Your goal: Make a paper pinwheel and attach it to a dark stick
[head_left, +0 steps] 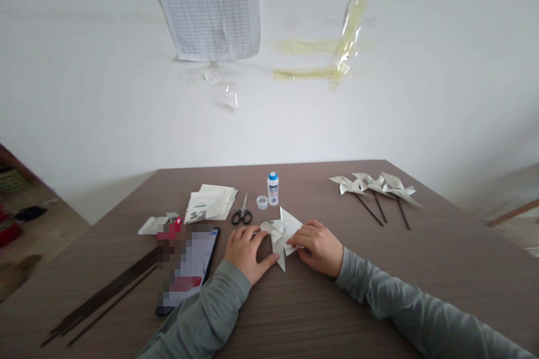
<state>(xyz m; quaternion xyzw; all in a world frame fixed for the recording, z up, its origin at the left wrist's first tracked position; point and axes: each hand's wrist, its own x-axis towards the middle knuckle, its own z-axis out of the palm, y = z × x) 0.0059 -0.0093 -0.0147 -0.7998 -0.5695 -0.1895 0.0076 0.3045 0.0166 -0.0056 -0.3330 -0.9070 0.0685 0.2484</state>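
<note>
1. At the far left of the table (pixel 379 291) lies a bundle of thin dark sticks (pixel 105 297), well apart from the hands.
2. Next comes a phone (pixel 191 269), face up, just beside the left sleeve, with a small red-and-white packet (pixel 162 225) behind it.
3. Behind the phone lies a stack of printed paper squares (pixel 210 202); the scissors (pixel 242 213), closed, lie just right of the stack.
4. The left hand (pixel 246 252) lies flat on the table, fingers loosely spread, its thumb stretched out and pressing the lower edge of the folded paper (pixel 281 233).
5. The folded paper sits on the table between the two hands, near the front middle, with one pointed flap lifted.
6. Behind it stand a glue bottle (pixel 273 188) and its loose cap (pixel 261 201), both near at hand.
7. The right hand (pixel 320 247) is curled, its fingertips pinching the paper's right flap against the table.
8. The fold seems to want firm thumb pressure from the left while the right draws the flap squarely, so the crease stays sharp.
9. At the far right lie three finished pinwheels (pixel 374 185) on sticks, well apart.
</note>
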